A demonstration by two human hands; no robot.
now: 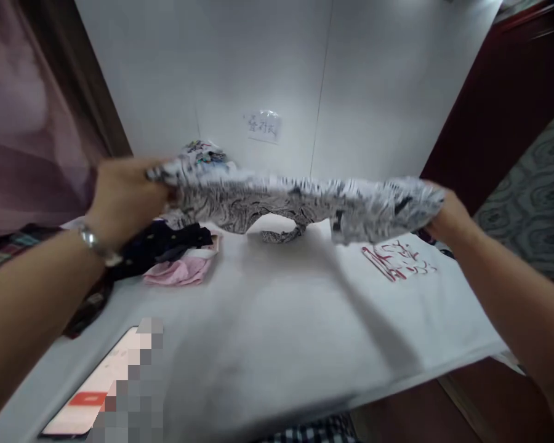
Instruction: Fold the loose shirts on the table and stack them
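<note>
A black-and-white patterned garment (300, 203) is stretched out horizontally above a white table (277, 332). My left hand (122, 200), with a metal watch on the wrist, grips its left end. My right hand (447, 215) grips its right end. The middle of the cloth sags and a loop of it touches the table surface. The garment is blurred by motion.
Folded pink (180, 271) and dark (166, 240) clothes lie at the left behind my left wrist. Another patterned garment (203, 152) sits by the white wall. Red writing (397, 258) marks the table at right. A phone (101, 387) lies at the near left edge. A paper label (263, 126) is stuck on the wall.
</note>
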